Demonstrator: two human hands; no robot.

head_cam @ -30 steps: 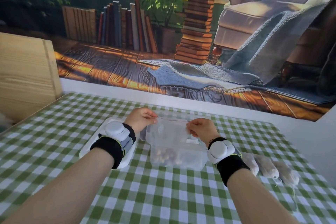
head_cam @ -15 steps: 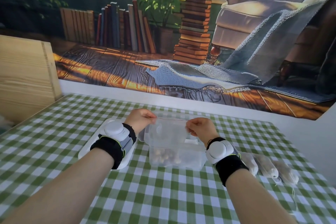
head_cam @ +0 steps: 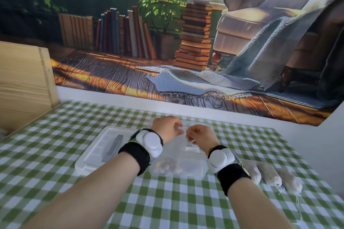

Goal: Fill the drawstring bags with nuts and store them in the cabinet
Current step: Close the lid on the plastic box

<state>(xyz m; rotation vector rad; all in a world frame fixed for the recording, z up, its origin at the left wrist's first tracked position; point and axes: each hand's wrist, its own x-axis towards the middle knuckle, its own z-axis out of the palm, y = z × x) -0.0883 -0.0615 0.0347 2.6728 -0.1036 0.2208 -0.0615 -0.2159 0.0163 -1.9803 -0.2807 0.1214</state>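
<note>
Drawstring bag [head_cam: 176,146] hangs from curled fingers. The left hand [head_cam: 166,128] and right hand [head_cam: 200,135], almost touching, each pinch its mouth directly above the nut container [head_cam: 193,170]. Its long axis drops toward the container, and both hands are equally near. Filled bags [head_cam: 270,173] lie right of the container.

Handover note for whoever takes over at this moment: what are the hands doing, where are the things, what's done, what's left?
Left hand, right hand: each pinches the mouth of a sheer drawstring bag over the nut tub.
Tub lid lies to its left.
Done: three filled bags lie at right.
Left: finish this bag (its fill is unreadable), then store all in the wooden cabinet, far left.
</note>
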